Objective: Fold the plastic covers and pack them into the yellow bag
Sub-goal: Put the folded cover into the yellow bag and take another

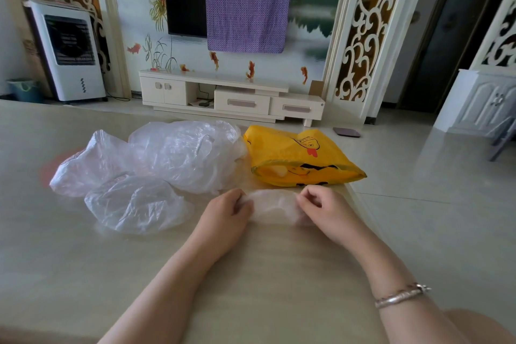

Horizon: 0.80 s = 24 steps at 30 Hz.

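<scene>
**A:** What do you see from the head camera?

**B:** I see two bare arms reaching up from the bottom of the frame, over a pale table (83, 260). The left hand (226, 212) and the right hand (324, 209) sit side by side in the middle. Both have curled fingers, and each one pinches an end of a small folded plastic cover (275, 207) stretched between them, low on the table.

**A:** And the rest?

**B:** More crumpled plastic covers (156, 167) lie in a heap to the left of the hands. The yellow bag (296, 156) lies flat just above the right hand, its mouth facing me. I see a bracelet (402, 294) on the right wrist.
</scene>
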Tool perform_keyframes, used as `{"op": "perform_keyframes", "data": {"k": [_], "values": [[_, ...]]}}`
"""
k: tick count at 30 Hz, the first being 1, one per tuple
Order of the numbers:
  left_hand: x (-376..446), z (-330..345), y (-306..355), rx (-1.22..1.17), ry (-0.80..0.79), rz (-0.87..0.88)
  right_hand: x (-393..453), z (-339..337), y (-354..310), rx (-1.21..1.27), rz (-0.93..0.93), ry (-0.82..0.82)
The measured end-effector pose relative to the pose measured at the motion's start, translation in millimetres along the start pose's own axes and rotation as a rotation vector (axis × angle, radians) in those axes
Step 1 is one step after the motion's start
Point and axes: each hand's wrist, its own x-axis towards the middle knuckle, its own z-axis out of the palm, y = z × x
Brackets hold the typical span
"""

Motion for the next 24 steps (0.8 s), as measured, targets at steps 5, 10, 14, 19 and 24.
{"op": "perform_keyframes", "data": {"k": [5,10,14,19,24], "values": [[11,8,4,-0.011,0.077,-0.180,13,18,-3,-0.140,0.051,0.157],[12,13,12,0.196,0.106,-0.197,22,24,-4,-0.445,0.075,0.155],[13,15,17,0.473,0.066,-0.205,24,27,-1,-0.594,0.056,0.147],[11,6,11,0.614,0.096,-0.227,24,26,2,-0.707,0.044,0.152],[13,13,13,0.546,0.166,0.311,22,28,2,-0.819,0.076,0.165]]}}
